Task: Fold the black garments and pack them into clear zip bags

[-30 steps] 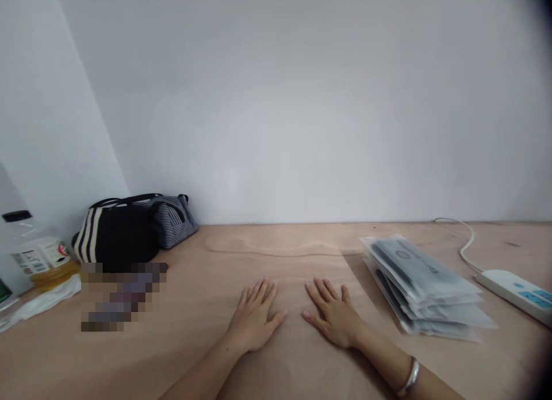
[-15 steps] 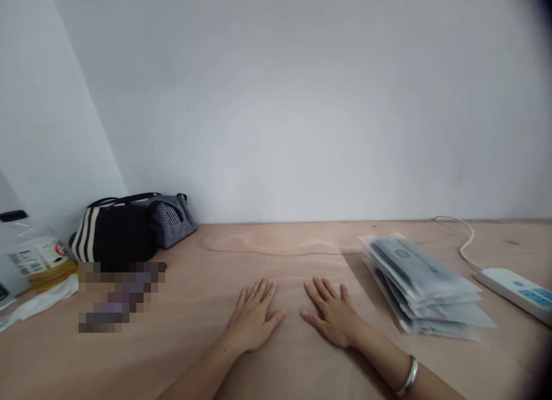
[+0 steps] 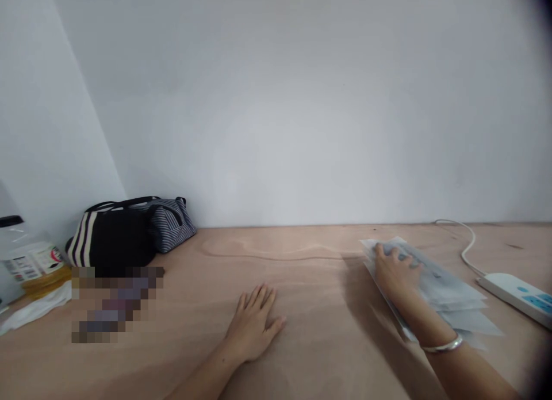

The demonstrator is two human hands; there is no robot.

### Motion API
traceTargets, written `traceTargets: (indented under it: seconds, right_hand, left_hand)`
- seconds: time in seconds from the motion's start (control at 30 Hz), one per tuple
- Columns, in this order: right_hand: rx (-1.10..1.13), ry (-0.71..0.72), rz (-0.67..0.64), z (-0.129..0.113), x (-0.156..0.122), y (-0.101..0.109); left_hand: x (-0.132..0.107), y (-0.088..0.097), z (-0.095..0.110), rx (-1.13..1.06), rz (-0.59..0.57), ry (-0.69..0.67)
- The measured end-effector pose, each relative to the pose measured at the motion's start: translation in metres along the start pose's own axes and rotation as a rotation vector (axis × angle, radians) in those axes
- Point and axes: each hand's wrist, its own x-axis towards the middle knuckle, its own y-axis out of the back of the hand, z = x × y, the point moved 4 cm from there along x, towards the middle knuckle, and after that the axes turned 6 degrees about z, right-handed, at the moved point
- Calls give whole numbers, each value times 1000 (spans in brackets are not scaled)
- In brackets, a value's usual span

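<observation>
My left hand [image 3: 253, 324] lies flat on the wooden table [image 3: 310, 354], fingers stretched out and nothing in them. My right hand [image 3: 397, 275], with a silver bangle at the wrist, is over the far left part of a stack of frosted plastic bags [image 3: 455, 291]. Its fingers are spread and slightly bent, with the tips at the top bag; no bag is lifted. Several bags lie in a loose, uneven pile, with something dark inside the upper ones. The hand and forearm hide the pile's left side.
A white power strip [image 3: 517, 296] with a cord lies at the right. At the left are a black bag with cream stripes [image 3: 123, 239], a striped bag [image 3: 172, 226], a bottle of yellow liquid [image 3: 41, 268], a white cloth [image 3: 37, 311] and a blurred-out item [image 3: 118, 305]. A wall stands behind.
My right hand has left the tabletop and moved right and away from me onto the plastic bags. My left hand stays flat in place. The view has shifted slightly.
</observation>
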Motion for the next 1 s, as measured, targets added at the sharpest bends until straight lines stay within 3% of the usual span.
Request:
traceTargets:
  seconds: [0.2, 0.27, 0.37, 0.47, 0.57, 0.63, 0.7, 0.83, 1.0]
  right_hand:
    - [114, 76, 80, -16, -1, 16]
    - [236, 230, 15, -39, -10, 16]
    - [519, 568, -132, -85, -37, 15]
    - [788, 882, -183, -129, -70, 24]
    - [900, 1080, -125, -154, -92, 36]
    - [896, 1052, -77, -158, -96, 38]
    - [895, 913, -98, -155, -92, 34]
    - [912, 543, -334, -148, -83, 11]
    - [839, 362, -461, -161, -74, -7]
  left_hand:
    - [3, -4, -5, -48, 35, 32]
    - [7, 0, -12, -109, 106, 106]
    - [12, 17, -25, -185, 301, 204]
    - [13, 39, -31, -186, 480, 208]
    - [12, 49, -24, -161, 491, 129]
    - [11, 46, -13, -150, 410, 55]
    - [9, 37, -2, -137, 285, -1]
    - [3, 18, 13, -92, 41, -56]
    - [11, 16, 16, -107, -35, -161]
